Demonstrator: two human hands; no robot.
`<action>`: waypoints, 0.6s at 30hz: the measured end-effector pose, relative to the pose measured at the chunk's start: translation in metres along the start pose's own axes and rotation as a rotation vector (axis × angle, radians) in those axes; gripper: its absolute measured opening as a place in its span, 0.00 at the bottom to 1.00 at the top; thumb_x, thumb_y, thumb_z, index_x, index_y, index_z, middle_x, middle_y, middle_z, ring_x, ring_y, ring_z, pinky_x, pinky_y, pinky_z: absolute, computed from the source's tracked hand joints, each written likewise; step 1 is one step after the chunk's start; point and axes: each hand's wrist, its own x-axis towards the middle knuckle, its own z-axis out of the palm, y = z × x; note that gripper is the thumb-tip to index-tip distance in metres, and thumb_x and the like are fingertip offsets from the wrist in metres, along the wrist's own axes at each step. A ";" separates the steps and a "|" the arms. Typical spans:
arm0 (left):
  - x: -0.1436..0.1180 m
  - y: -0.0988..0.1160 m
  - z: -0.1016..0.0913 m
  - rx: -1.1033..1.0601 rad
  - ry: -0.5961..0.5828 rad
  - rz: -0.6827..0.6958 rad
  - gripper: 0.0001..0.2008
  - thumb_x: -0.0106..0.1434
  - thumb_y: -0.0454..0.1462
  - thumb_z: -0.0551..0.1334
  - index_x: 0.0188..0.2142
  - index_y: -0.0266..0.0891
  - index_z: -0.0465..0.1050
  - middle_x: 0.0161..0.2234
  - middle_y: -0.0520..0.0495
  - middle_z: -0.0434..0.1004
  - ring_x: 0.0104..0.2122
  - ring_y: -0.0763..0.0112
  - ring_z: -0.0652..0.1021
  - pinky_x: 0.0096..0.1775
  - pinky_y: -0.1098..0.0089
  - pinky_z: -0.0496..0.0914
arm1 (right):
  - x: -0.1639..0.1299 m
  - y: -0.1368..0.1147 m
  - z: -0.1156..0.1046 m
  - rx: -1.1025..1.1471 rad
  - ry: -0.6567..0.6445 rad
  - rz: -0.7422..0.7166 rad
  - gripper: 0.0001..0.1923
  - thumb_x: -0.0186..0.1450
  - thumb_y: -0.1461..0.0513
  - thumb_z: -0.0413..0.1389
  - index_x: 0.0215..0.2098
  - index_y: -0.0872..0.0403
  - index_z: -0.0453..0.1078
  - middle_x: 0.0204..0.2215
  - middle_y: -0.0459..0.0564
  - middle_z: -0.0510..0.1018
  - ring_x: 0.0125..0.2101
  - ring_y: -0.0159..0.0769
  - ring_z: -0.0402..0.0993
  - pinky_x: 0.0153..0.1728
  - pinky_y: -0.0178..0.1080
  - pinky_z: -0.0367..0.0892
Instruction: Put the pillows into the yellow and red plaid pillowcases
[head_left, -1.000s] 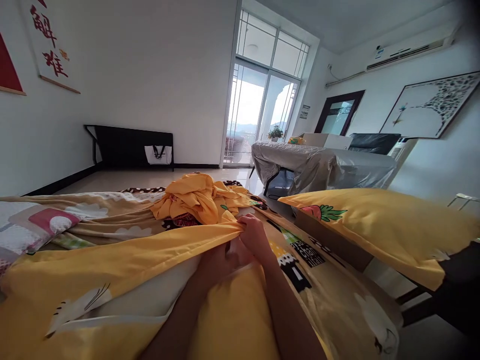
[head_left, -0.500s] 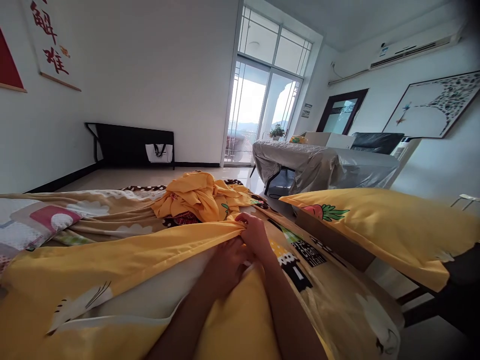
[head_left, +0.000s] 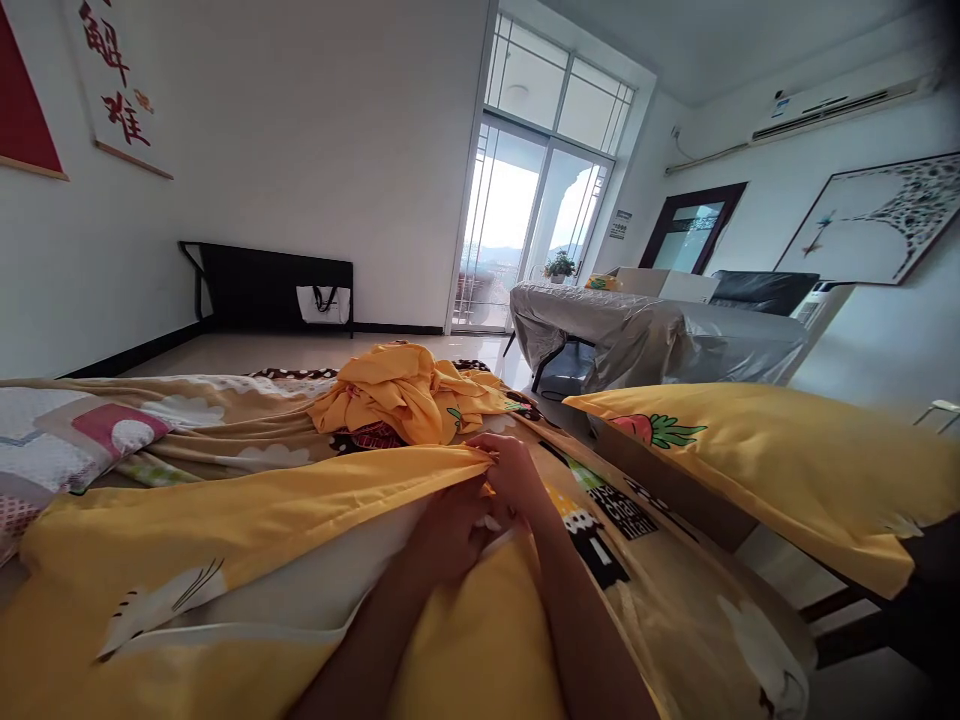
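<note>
A yellow pillowcase (head_left: 247, 510) with a printed white animal lies across the bed before me, its long opening gaping. A white pillow (head_left: 315, 575) shows inside that gap. At the far corner of the opening, my right hand (head_left: 514, 475) is closed, its fingers pinching the pillowcase's edge. Just below and left of it, my left hand (head_left: 450, 525) reaches into the opening with curled fingers. A bit of white material shows by those fingertips, seemingly the pillow's corner; the rest of the grip is partly hidden.
Crumpled yellow cloth (head_left: 405, 395) lies on the patterned bedsheet (head_left: 660, 600) beyond my hands. Another yellow pillow (head_left: 765, 450) with a carrot print rests at the right, over a dark chair. A plastic-covered table (head_left: 630, 320) stands behind, near glass doors (head_left: 525, 230).
The view has shifted slightly, so the room sits a little farther right. Both hands stay at the pillowcase's corner, with only small finger movement.
</note>
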 end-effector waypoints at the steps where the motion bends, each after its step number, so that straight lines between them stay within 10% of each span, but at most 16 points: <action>1: 0.000 0.001 -0.001 0.005 -0.011 0.000 0.12 0.59 0.29 0.60 0.38 0.47 0.76 0.54 0.51 0.70 0.56 0.64 0.67 0.58 0.62 0.59 | 0.000 0.001 0.000 0.032 -0.015 -0.015 0.29 0.44 0.75 0.46 0.38 0.54 0.78 0.36 0.48 0.82 0.39 0.37 0.76 0.40 0.34 0.66; 11: 0.003 -0.002 0.002 0.030 -0.101 -0.013 0.14 0.57 0.28 0.55 0.39 0.44 0.73 0.45 0.50 0.77 0.48 0.65 0.72 0.52 0.64 0.63 | -0.001 0.004 0.000 0.186 -0.143 -0.068 0.26 0.46 0.73 0.47 0.39 0.54 0.77 0.35 0.47 0.81 0.36 0.35 0.75 0.36 0.32 0.66; 18: 0.003 0.001 -0.001 0.155 -0.194 -0.099 0.12 0.58 0.31 0.55 0.40 0.43 0.72 0.44 0.48 0.77 0.48 0.60 0.73 0.52 0.56 0.61 | 0.005 0.007 0.009 -0.152 0.058 0.057 0.29 0.45 0.75 0.47 0.43 0.56 0.75 0.36 0.51 0.80 0.36 0.36 0.74 0.38 0.34 0.64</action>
